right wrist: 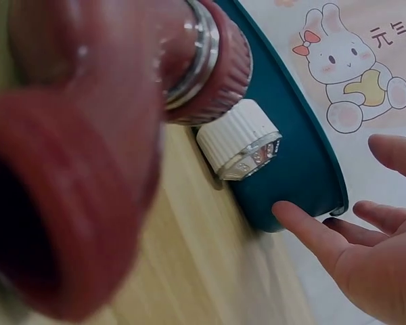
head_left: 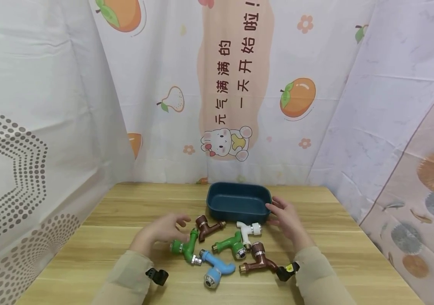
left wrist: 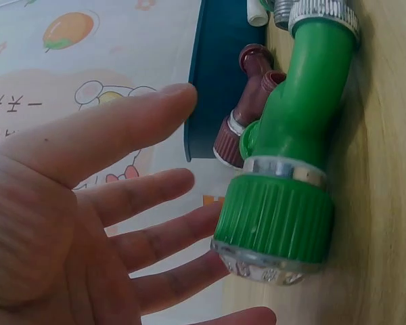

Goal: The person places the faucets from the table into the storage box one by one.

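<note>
My left hand point(head_left: 163, 230), fingers spread and loosely bent, hovers beside a green tap point(head_left: 189, 250) at the left of the group; nothing is in its grasp. In the left wrist view that green tap point(left wrist: 274, 210) lies in front of the fingers. At the right end of a dark teal plastic bin point(head_left: 240, 217), my right hand point(head_left: 286, 220) has its fingertips close by the rim and holds nothing. A white tap point(head_left: 245, 232) lies just before the bin, and a brown tap point(right wrist: 74, 162) looms large in the right wrist view.
Between the hands lie another brown tap point(head_left: 206, 231), a second green tap point(head_left: 229, 242) and a light blue tap point(head_left: 220, 267). The wooden table point(head_left: 125, 212) ends at a printed curtain point(head_left: 163, 161) behind the bin. Black cameras are strapped to both wrists.
</note>
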The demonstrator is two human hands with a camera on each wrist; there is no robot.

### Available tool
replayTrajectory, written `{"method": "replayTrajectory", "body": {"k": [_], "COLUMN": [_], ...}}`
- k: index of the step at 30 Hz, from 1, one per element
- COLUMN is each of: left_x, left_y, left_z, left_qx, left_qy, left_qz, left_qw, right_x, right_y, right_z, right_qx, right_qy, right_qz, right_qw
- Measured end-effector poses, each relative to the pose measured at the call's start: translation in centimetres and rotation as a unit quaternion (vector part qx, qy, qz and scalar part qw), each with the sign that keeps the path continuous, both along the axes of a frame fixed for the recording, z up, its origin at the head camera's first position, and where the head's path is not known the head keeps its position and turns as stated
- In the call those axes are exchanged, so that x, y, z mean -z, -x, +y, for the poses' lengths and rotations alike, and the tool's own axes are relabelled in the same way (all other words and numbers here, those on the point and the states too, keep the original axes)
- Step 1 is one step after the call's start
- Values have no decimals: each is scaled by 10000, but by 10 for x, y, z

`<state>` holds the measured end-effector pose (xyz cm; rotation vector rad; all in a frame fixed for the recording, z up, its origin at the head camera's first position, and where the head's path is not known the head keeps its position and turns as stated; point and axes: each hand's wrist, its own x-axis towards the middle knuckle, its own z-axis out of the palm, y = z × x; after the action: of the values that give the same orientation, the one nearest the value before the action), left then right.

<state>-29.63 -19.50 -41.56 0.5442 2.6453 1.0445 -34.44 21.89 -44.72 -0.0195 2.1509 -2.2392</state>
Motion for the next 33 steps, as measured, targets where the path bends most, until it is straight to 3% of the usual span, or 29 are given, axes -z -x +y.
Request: {"method": "replayTrajectory", "body": {"k": [15,33], "left_x": [1,6], "left_y": [-5,-6], "left_z": [1,1], "left_qx": [349,310], "left_qy": [276,558], "left_qz": [-76,-405], "left_qw": [9990,9971], "right_x": [8,9], "right_y": [2,3], "right_z": [-3,-1], "right_qx": [-32,-172], "right_qy": [-176,-61], "right_qz": [140,142], "right_qw": [9997,9997]}}
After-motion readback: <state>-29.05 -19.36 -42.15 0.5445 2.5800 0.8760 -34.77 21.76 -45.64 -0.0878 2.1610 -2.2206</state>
